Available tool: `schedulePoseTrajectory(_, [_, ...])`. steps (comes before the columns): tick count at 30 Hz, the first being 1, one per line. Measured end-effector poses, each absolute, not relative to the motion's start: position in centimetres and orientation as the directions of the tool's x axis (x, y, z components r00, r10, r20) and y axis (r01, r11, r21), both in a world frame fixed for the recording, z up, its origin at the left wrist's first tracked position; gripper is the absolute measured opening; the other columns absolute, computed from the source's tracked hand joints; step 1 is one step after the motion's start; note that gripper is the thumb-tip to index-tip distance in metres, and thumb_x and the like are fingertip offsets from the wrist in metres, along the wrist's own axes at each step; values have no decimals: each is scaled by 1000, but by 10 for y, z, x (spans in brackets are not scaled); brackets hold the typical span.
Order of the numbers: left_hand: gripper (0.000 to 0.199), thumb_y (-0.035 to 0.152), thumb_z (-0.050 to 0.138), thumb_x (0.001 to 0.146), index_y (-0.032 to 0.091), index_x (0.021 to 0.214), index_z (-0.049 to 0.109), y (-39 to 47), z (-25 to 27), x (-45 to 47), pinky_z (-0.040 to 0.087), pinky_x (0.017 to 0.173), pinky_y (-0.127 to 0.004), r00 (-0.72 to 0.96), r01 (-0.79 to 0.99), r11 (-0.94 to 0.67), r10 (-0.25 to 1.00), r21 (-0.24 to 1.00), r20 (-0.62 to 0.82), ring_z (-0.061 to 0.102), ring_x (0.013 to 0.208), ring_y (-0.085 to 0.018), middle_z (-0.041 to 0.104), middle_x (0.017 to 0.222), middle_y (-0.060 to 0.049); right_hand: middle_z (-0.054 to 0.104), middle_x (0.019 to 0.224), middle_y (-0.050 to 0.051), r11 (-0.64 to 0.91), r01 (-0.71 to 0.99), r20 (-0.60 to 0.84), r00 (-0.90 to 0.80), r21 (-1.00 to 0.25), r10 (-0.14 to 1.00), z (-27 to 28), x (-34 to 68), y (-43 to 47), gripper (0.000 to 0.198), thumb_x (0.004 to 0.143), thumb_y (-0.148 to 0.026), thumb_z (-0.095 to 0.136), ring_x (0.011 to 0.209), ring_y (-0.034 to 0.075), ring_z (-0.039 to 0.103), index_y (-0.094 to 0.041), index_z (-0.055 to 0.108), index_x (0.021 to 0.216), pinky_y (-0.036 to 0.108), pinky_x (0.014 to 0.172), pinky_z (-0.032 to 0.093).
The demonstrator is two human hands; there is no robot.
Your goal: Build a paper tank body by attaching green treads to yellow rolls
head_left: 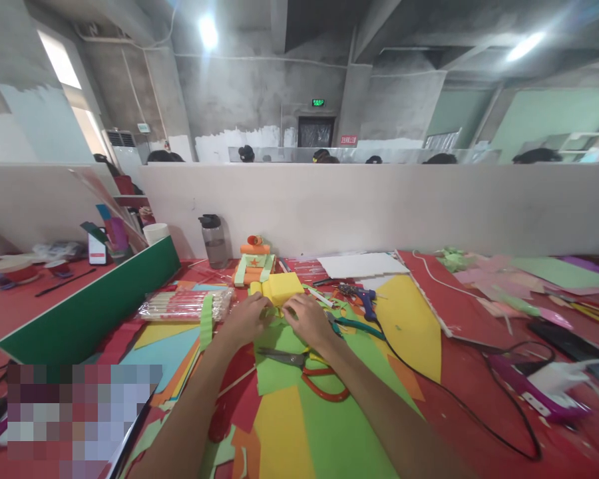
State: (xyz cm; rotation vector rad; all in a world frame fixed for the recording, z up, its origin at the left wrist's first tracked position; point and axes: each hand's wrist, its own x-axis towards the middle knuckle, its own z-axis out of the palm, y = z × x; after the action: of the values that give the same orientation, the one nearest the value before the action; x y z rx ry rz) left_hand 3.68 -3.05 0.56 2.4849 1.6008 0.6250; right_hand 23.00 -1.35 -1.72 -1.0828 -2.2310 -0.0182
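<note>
A yellow paper box (285, 288) with a rolled left side sits in front of me at mid-table. My left hand (249, 318) has its fingers curled at the box's near left edge. My right hand (307, 319) grips the near right edge, thumb and fingers bent in. The fingertips are partly hidden. Just behind stands an orange and pale-green paper tank model (254, 261) with a star on it. Red-handled scissors (324, 384) lie under my right forearm on green sheets (349, 426). Green-handled pliers (357, 326) rest right of my right hand.
A blue glue gun (364, 301) with a black cord lies to the right. A wrapped bundle of sticks (184, 304), a water bottle (213, 241) and a green board (100, 299) are on the left. A white partition (354, 206) closes off the back.
</note>
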Motion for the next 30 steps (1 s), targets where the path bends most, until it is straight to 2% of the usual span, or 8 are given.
schedulePoseTrajectory(6, [15,28,58,81,21,94,59,-29,6,37,42,76,-34,341,818,-439,891,372,301,57,95,-25,63,97,-7,64,89,4,673,672,601,-410,-309,686,-16,228,-15,8,90,-18,55,85,18,56,-18,63,89,29,78,41])
schedulePoseTrajectory(13, [14,26,60,79,20,91,54,-26,0,37,40,72,-31,354,805,-454,884,382,306,55,90,-23,63,93,-5,64,87,4,701,674,580,-483,-233,656,-25,222,-12,10,91,-23,56,85,19,56,-19,65,88,30,76,41])
schedulePoseTrajectory(21, [17,27,60,78,20,93,53,-22,-3,34,40,69,-29,326,790,-422,903,445,278,57,83,-20,63,92,-4,65,89,4,740,635,564,-536,-221,629,-28,223,-9,11,91,-22,57,87,19,55,-19,67,91,32,79,43])
schedulePoseTrajectory(25, [21,30,59,80,19,98,57,-22,-3,34,42,75,-32,323,797,-416,906,438,272,58,89,-22,64,99,-7,65,91,5,749,617,561,-541,-242,627,-30,226,-7,9,89,-19,59,89,20,54,-18,68,91,33,82,44])
schedulePoseTrajectory(30, [22,31,58,81,17,98,60,-22,-2,35,42,77,-33,328,809,-416,906,415,268,58,90,-24,64,97,-9,65,94,6,756,598,566,-537,-268,625,-28,229,-8,13,88,-14,59,90,20,54,-18,69,94,34,84,45])
